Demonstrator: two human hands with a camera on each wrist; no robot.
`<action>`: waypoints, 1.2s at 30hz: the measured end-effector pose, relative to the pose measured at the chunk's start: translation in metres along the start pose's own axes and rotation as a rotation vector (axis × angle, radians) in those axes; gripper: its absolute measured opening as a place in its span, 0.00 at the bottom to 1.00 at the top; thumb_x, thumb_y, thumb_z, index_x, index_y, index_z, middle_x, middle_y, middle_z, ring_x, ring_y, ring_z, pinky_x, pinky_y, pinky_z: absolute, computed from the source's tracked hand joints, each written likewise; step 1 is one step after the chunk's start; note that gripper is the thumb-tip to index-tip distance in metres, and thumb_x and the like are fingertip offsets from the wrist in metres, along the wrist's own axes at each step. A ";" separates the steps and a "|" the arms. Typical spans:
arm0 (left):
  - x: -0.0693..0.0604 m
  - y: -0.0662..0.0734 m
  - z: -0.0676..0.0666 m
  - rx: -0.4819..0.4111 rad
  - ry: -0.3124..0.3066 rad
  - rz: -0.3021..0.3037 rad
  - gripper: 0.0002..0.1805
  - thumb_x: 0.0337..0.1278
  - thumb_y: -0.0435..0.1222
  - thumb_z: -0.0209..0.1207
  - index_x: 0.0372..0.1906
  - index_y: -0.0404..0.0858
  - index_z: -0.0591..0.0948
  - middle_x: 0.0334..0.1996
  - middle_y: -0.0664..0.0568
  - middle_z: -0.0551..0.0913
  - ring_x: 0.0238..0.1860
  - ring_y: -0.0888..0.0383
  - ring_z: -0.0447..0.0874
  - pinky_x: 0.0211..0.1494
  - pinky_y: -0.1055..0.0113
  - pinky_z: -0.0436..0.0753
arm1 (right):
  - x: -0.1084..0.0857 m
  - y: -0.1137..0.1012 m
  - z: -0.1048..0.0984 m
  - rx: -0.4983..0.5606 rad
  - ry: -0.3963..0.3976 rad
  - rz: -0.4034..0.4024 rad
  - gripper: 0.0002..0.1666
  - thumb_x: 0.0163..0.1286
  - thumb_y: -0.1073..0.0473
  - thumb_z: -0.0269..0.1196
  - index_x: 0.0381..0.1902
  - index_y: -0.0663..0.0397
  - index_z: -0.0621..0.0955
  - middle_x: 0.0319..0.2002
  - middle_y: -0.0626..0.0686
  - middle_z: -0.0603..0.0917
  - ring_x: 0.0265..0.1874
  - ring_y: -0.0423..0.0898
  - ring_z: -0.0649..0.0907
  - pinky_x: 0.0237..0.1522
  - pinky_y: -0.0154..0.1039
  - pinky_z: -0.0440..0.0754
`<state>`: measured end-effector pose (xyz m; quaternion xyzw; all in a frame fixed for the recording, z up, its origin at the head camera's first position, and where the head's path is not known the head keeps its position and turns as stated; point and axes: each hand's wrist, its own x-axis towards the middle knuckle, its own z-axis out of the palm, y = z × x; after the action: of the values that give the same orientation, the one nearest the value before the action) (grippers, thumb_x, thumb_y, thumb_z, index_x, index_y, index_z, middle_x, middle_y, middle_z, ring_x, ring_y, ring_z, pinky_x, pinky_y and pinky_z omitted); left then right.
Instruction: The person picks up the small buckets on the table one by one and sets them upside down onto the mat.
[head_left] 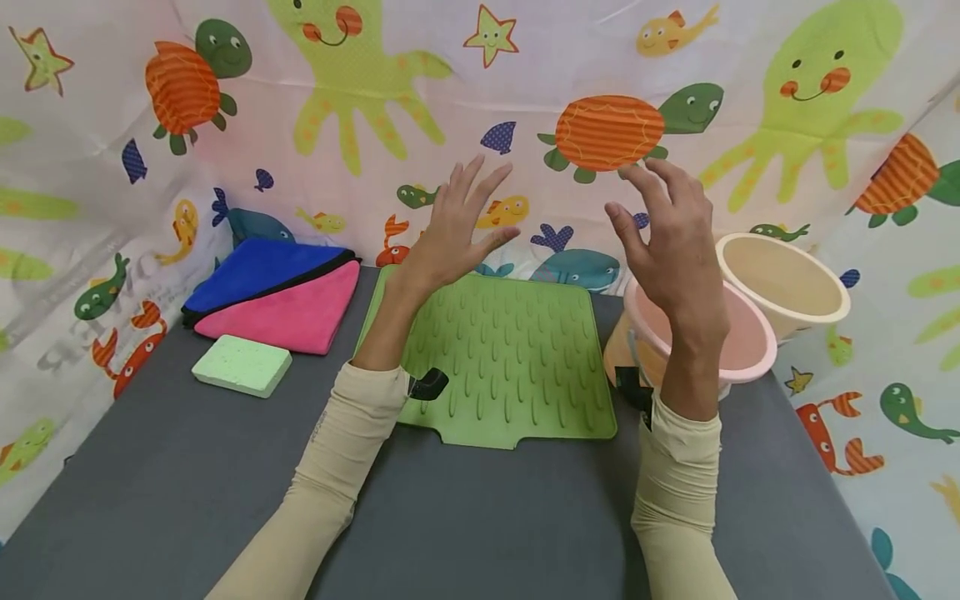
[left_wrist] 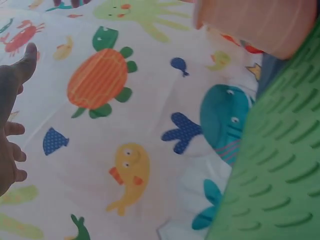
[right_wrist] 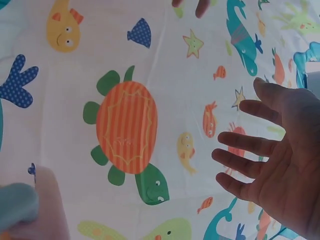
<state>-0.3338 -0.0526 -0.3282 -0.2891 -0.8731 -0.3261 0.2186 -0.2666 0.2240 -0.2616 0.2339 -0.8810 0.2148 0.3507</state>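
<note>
Both hands are raised in the air and hold nothing. In the head view the left hand (head_left: pixel 457 229) hovers over the far left part of a green ridged mat (head_left: pixel 517 358), fingers spread. The right hand (head_left: pixel 671 237) is up in front of a pink bucket (head_left: pixel 757 346), its fingers apart and slightly bent, hiding part of that bucket. In the right wrist view the right hand (right_wrist: pixel 285 155) shows its palm and separated fingers. Part of the left hand (left_wrist: pixel 12 120) appears at the left edge of the left wrist view.
A cream bucket (head_left: pixel 787 279) stands behind the pink one at the right. At the left lie a folded blue and pink cloth (head_left: pixel 281 296) and a pale green sponge (head_left: pixel 242 365) on the grey table (head_left: pixel 480 517). A curtain with sea animals (head_left: pixel 540 50) hangs behind.
</note>
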 end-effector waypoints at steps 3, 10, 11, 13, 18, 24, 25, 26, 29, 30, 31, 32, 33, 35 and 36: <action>0.005 0.000 -0.004 -0.035 0.021 0.002 0.44 0.73 0.56 0.59 0.85 0.58 0.52 0.86 0.43 0.45 0.86 0.33 0.36 0.86 0.33 0.42 | 0.000 0.005 0.000 0.003 0.038 -0.011 0.25 0.80 0.52 0.61 0.69 0.56 0.77 0.69 0.64 0.76 0.72 0.64 0.72 0.74 0.67 0.65; -0.006 -0.007 0.003 -0.144 0.015 -0.038 0.42 0.75 0.57 0.56 0.85 0.57 0.52 0.86 0.44 0.46 0.87 0.39 0.41 0.85 0.34 0.51 | -0.014 0.013 -0.001 0.020 0.043 0.049 0.25 0.78 0.55 0.63 0.69 0.59 0.78 0.66 0.67 0.78 0.68 0.66 0.73 0.73 0.67 0.66; -0.007 -0.007 0.004 -0.167 0.016 -0.036 0.42 0.75 0.57 0.55 0.85 0.57 0.52 0.86 0.44 0.47 0.87 0.42 0.42 0.85 0.36 0.53 | -0.016 0.013 -0.003 0.017 0.043 0.055 0.25 0.78 0.55 0.63 0.68 0.58 0.79 0.65 0.66 0.78 0.68 0.67 0.73 0.73 0.67 0.66; -0.008 -0.007 0.006 -0.218 0.029 -0.025 0.41 0.76 0.57 0.54 0.85 0.55 0.53 0.86 0.47 0.49 0.87 0.48 0.44 0.86 0.39 0.55 | -0.019 0.014 -0.007 0.007 0.048 0.062 0.25 0.78 0.55 0.63 0.68 0.58 0.78 0.65 0.66 0.78 0.67 0.67 0.74 0.71 0.67 0.67; -0.011 -0.001 0.011 -0.303 0.010 0.009 0.42 0.76 0.64 0.48 0.85 0.52 0.54 0.85 0.54 0.54 0.86 0.58 0.48 0.87 0.47 0.55 | -0.025 0.012 -0.019 -0.008 0.015 0.093 0.25 0.77 0.56 0.64 0.67 0.59 0.79 0.64 0.66 0.79 0.67 0.67 0.74 0.70 0.65 0.69; -0.007 0.022 0.043 -0.347 -0.109 0.071 0.53 0.65 0.76 0.36 0.85 0.49 0.52 0.86 0.52 0.52 0.87 0.54 0.48 0.87 0.44 0.56 | -0.030 0.011 -0.031 -0.030 -0.017 0.130 0.25 0.77 0.57 0.65 0.67 0.59 0.79 0.62 0.66 0.80 0.64 0.66 0.76 0.67 0.63 0.71; -0.007 0.027 0.049 -0.353 -0.129 0.083 0.54 0.64 0.77 0.34 0.85 0.47 0.52 0.86 0.50 0.52 0.87 0.52 0.48 0.86 0.44 0.56 | -0.030 0.011 -0.033 -0.031 -0.029 0.137 0.25 0.77 0.57 0.65 0.68 0.58 0.79 0.62 0.66 0.80 0.64 0.65 0.77 0.67 0.63 0.72; -0.007 0.031 0.055 -0.357 -0.151 0.089 0.56 0.63 0.77 0.33 0.85 0.46 0.51 0.86 0.49 0.52 0.87 0.51 0.48 0.86 0.44 0.56 | -0.031 0.011 -0.034 -0.032 -0.044 0.141 0.25 0.77 0.57 0.65 0.68 0.58 0.79 0.63 0.66 0.80 0.64 0.65 0.77 0.67 0.62 0.73; -0.009 0.043 0.074 -0.373 -0.233 0.083 0.53 0.69 0.74 0.35 0.86 0.45 0.49 0.86 0.47 0.51 0.87 0.49 0.47 0.87 0.44 0.56 | -0.034 0.011 -0.039 -0.035 -0.101 0.154 0.26 0.77 0.57 0.65 0.69 0.58 0.78 0.63 0.66 0.80 0.63 0.65 0.78 0.65 0.63 0.76; -0.011 0.046 0.080 -0.373 -0.261 0.075 0.50 0.72 0.71 0.37 0.86 0.45 0.49 0.86 0.47 0.50 0.87 0.49 0.47 0.87 0.44 0.56 | -0.035 0.012 -0.041 -0.036 -0.128 0.160 0.27 0.77 0.58 0.65 0.70 0.58 0.77 0.63 0.67 0.81 0.62 0.65 0.78 0.63 0.64 0.76; -0.013 0.049 0.086 -0.370 -0.290 0.066 0.48 0.75 0.68 0.39 0.86 0.45 0.48 0.86 0.46 0.50 0.87 0.49 0.47 0.87 0.44 0.57 | -0.037 0.013 -0.042 -0.035 -0.156 0.165 0.27 0.77 0.58 0.65 0.70 0.58 0.77 0.63 0.67 0.81 0.62 0.65 0.79 0.62 0.64 0.77; -0.015 0.052 0.092 -0.366 -0.320 0.058 0.45 0.78 0.65 0.41 0.86 0.45 0.47 0.86 0.46 0.49 0.87 0.49 0.46 0.87 0.45 0.56 | -0.038 0.014 -0.044 -0.037 -0.182 0.165 0.27 0.77 0.58 0.65 0.70 0.58 0.76 0.62 0.67 0.81 0.61 0.65 0.79 0.60 0.64 0.78; -0.016 0.055 0.098 -0.364 -0.350 0.050 0.44 0.80 0.61 0.43 0.86 0.45 0.45 0.87 0.46 0.48 0.87 0.49 0.45 0.87 0.46 0.56 | -0.039 0.015 -0.045 -0.039 -0.209 0.168 0.27 0.77 0.59 0.64 0.70 0.59 0.76 0.61 0.68 0.81 0.60 0.65 0.79 0.58 0.64 0.78; -0.019 0.061 0.108 -0.360 -0.403 0.040 0.43 0.81 0.56 0.46 0.87 0.46 0.43 0.87 0.47 0.46 0.87 0.49 0.45 0.87 0.47 0.56 | -0.042 0.019 -0.048 -0.044 -0.263 0.171 0.27 0.77 0.59 0.64 0.70 0.60 0.75 0.60 0.69 0.81 0.58 0.67 0.80 0.56 0.65 0.79; -0.020 0.064 0.112 -0.353 -0.429 0.036 0.43 0.81 0.55 0.47 0.87 0.47 0.42 0.87 0.48 0.46 0.88 0.49 0.44 0.87 0.47 0.56 | -0.043 0.020 -0.049 -0.045 -0.295 0.179 0.28 0.77 0.59 0.65 0.70 0.60 0.75 0.60 0.70 0.81 0.58 0.67 0.81 0.55 0.66 0.79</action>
<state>-0.2999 0.0579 -0.3889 -0.4006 -0.8238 -0.4007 -0.0195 -0.2249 0.2782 -0.2640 0.1755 -0.9448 0.1888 0.2020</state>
